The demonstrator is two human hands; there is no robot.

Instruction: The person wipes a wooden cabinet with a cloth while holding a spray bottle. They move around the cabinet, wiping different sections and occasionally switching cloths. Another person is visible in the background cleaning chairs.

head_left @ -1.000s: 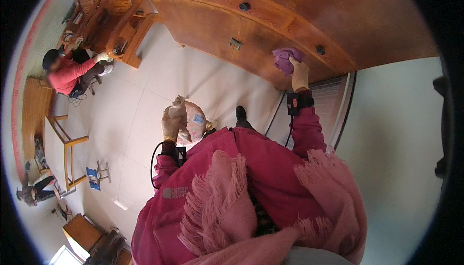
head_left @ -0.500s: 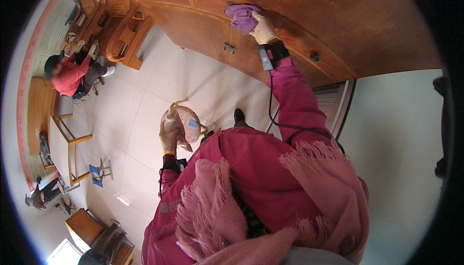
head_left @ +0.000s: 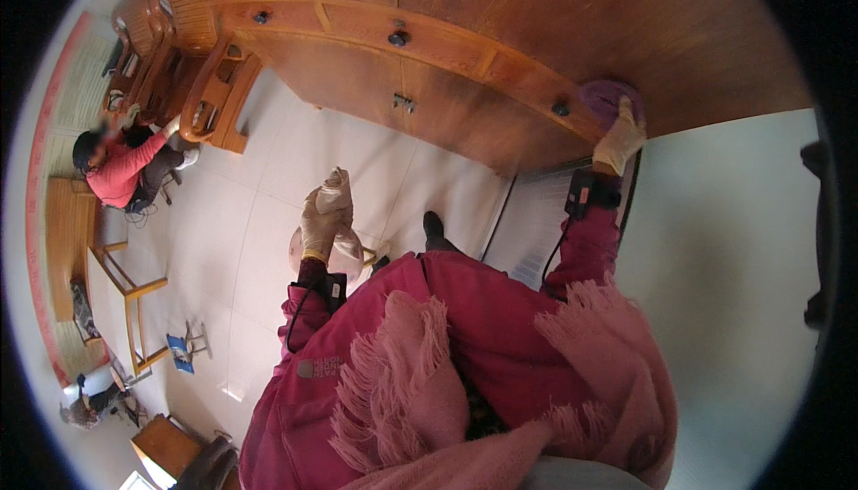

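My right hand (head_left: 618, 147), in a pale glove, presses a bunched purple cloth (head_left: 606, 99) against the wooden cabinet (head_left: 483, 146). The cloth is at the right end of the drawer row, beside a dark round knob (head_left: 560, 108). My left hand (head_left: 319, 229), gloved too, is raised above the floor and closed around a crumpled pale cloth (head_left: 347, 241). Part of that cloth sticks up past the fingers, and part hangs down. Below it, a round pinkish stool seat (head_left: 349, 266) is mostly hidden by the hand and cloth.
A person in a red top (head_left: 123, 173) sits at the left beside wooden armchairs (head_left: 214, 101). A wood-framed table (head_left: 116, 311) and a small blue folding stool (head_left: 181, 354) stand lower left. Another person (head_left: 89, 402) is near the left rim. A pale wall (head_left: 724, 249) borders the cabinet's right end.
My right hand and the purple cloth have moved right along the drawer fronts, past the right knob. My left hand has risen with the pale cloth. The seated person's arm now reaches toward an armchair.
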